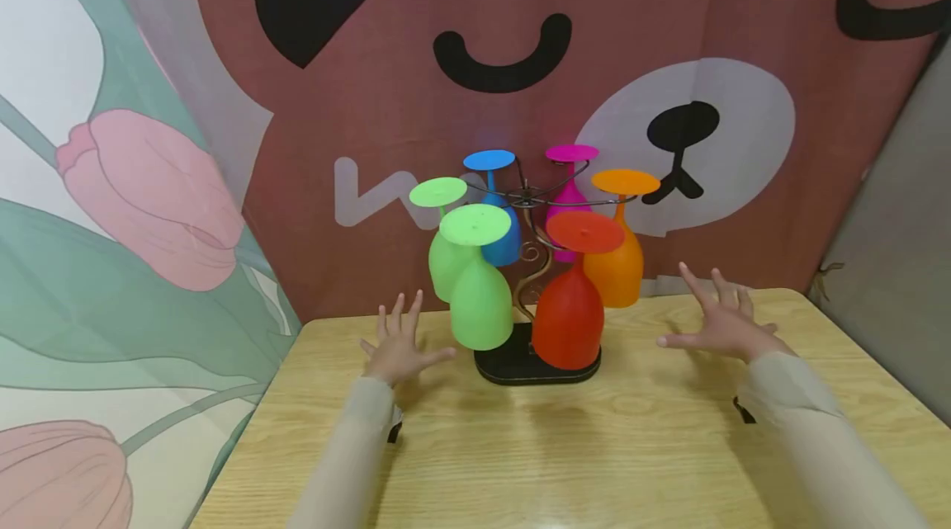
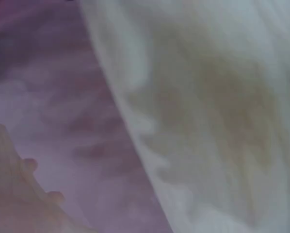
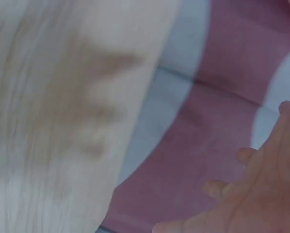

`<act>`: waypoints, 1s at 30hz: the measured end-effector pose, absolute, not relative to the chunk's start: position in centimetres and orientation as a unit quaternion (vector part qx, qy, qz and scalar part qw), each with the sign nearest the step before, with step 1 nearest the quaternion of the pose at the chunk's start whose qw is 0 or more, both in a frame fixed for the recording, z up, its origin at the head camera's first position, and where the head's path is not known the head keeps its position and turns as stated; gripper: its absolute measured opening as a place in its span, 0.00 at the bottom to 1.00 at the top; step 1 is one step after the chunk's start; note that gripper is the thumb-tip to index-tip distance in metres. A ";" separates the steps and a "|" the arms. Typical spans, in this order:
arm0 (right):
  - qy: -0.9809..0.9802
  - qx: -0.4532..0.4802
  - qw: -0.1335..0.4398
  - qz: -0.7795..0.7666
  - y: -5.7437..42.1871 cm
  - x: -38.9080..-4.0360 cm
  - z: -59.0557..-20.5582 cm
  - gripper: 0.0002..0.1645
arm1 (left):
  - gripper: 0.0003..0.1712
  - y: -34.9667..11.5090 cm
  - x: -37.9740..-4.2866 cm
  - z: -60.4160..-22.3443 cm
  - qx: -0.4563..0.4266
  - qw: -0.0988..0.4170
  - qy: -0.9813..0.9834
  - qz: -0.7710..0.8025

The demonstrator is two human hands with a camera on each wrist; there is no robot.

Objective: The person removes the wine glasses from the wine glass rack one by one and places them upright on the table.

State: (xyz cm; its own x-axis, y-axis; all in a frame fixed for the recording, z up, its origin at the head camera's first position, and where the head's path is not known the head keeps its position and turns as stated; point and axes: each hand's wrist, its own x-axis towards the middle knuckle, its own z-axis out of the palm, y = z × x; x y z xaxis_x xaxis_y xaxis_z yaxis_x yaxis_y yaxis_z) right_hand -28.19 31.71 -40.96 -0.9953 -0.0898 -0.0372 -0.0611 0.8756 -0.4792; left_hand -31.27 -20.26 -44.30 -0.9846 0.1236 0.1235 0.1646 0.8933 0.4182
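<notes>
A metal glass rack (image 1: pixel 526 197) with curled arms rises from a black base (image 1: pixel 520 372) on the wooden table. Plastic goblets hang upside down from it: a red goblet (image 1: pixel 570 314), an orange goblet (image 1: pixel 622 265), a magenta goblet (image 1: pixel 570 197), a blue goblet (image 1: pixel 502 236) and two light green goblets, the nearer green goblet (image 1: pixel 481 306) partly hiding the farther green goblet (image 1: pixel 442 261). To the rack's left my left hand (image 1: pixel 399 351) has its fingers spread and holds nothing. My right hand (image 1: pixel 724 323), fingers spread too, is to the right, apart from the goblets.
The light wood table (image 1: pixel 542 463) ends at a back edge close to a hanging cloth (image 1: pixel 401 116) printed with a brown bear. A curtain with pink tulips (image 1: pixel 156 199) hangs at the left. A grey surface (image 1: pixel 910 265) stands at the right.
</notes>
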 end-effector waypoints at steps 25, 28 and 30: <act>0.892 -0.179 -0.089 -0.405 27.1 -22.6 -37.4 0.27 | 0.40 -17.7 -27.2 -41.9 -0.338 0.405 -0.700 -0.481; 0.881 -0.198 -0.088 -0.422 26.3 -22.5 -37.5 0.26 | 0.36 -16.8 -26.9 -41.4 -0.346 0.449 -0.679 -0.465; 0.870 -0.211 -0.089 -0.435 25.8 -22.4 -37.6 0.26 | 0.33 -16.2 -26.6 -40.9 -0.347 0.470 -0.674 -0.452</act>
